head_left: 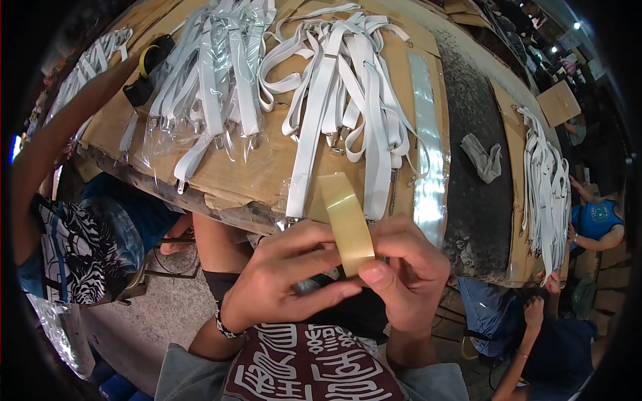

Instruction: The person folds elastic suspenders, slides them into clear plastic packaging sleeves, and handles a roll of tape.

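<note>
A roll of yellowish adhesive tape (349, 224) is held up edge-on in front of my torso, at the near edge of the cardboard-covered table. My right hand (409, 275) grips its lower right side, with the thumb pressed near the bottom of the roll. From the other side, my left hand (284, 274) has bent fingers against the roll's left edge; some fingertips are hidden behind it. Just beyond the roll lies a tangled pile of white elastic straps with metal clips (331, 87). Plastic-wrapped white straps (214, 73) lie to its left.
A flat clear plastic strip (428, 147) runs along the cardboard (267, 180). A crumpled grey cloth (483, 159) rests on the dark surface to the right. More white straps (545, 187) hang farther right, near other people. On the left, another person's arm (80, 120) reaches toward a black tape dispenser (142, 87).
</note>
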`<state>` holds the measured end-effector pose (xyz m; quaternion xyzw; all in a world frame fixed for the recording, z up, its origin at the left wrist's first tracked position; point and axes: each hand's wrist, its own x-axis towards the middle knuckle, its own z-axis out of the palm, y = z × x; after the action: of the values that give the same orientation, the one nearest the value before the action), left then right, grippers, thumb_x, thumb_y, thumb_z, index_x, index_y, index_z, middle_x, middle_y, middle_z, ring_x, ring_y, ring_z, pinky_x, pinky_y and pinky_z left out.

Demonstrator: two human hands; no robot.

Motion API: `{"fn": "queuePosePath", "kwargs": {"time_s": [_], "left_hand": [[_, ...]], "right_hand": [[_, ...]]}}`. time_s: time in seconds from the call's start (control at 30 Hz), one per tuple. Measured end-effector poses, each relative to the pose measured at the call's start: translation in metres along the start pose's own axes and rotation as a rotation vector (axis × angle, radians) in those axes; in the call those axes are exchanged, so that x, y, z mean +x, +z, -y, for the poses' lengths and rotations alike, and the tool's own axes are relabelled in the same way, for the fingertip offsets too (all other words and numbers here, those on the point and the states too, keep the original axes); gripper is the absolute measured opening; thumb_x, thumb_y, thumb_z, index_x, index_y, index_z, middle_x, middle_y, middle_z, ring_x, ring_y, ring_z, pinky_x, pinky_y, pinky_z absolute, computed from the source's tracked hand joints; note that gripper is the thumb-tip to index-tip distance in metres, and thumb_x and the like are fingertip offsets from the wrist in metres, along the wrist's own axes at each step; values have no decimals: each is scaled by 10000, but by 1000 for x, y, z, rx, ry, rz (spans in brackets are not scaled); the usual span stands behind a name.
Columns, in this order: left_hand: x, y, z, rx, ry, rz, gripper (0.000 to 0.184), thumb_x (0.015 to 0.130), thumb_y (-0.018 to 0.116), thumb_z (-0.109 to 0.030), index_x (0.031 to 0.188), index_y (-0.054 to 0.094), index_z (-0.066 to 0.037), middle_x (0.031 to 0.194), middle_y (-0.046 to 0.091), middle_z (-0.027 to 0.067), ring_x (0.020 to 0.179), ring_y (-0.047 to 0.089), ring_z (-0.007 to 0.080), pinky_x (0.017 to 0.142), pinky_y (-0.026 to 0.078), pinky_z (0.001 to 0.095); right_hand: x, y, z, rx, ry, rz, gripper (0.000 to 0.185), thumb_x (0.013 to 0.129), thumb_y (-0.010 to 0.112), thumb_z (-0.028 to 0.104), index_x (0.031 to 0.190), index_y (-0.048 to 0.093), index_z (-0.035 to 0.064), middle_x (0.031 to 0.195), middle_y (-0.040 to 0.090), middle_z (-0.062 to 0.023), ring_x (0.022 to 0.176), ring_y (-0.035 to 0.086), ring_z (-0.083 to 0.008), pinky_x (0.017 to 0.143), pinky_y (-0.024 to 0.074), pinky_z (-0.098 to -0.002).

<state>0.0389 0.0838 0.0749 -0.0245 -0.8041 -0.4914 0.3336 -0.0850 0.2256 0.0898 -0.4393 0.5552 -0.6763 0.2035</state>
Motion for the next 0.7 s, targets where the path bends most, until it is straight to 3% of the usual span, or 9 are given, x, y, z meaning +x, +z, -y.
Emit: {"fn": "queuePosePath", "kwargs": {"time_s": [0.2, 0.3, 0.4, 0.5, 0.7], "left_hand": [[0, -8, -11, -302, -248, -84, 348, 804, 812, -83, 1095, 664, 38, 986, 673, 105, 838, 649, 162, 682, 503, 267], [-3, 9, -8, -659, -279, -315, 269, 878, 752, -84, 1091, 650, 45, 942, 669, 81, 805, 629, 112, 625, 480, 244], [-1, -11, -3, -811, -479, -186, 136, 958, 643, -39, 1030, 653, 76, 854, 650, 77, 694, 581, 79, 577, 453, 228], [3, -10, -9, -773, -471, -181, 119, 947, 641, -9, 1021, 669, 80, 823, 649, 81, 691, 582, 88, 584, 456, 232], [2, -3, -10, -644, -364, -249, 150, 881, 676, 28, 1018, 702, 84, 825, 672, 92, 708, 600, 100, 604, 458, 223]], "right_hand": [[-9, 5, -2, 95, 15, -51, 202, 840, 772, 49, 1011, 693, -24, 974, 631, -123, 843, 572, -186, 716, 446, -284], [-12, 6, -8, -19, -47, -3, 226, 836, 778, 56, 1028, 686, -21, 979, 633, -125, 857, 572, -191, 732, 452, -288], [-16, 7, -17, -73, -80, 39, 229, 838, 770, 51, 1033, 677, -23, 989, 635, -125, 884, 580, -201, 762, 455, -298], [-20, 14, -16, 28, 26, -28, 220, 839, 755, 66, 1019, 668, -25, 1003, 636, -132, 949, 587, -229, 832, 455, -329], [-20, 23, -23, 25, 11, -107, 225, 837, 747, 119, 980, 652, -26, 1010, 623, -141, 1076, 568, -285, 967, 424, -405]]}}
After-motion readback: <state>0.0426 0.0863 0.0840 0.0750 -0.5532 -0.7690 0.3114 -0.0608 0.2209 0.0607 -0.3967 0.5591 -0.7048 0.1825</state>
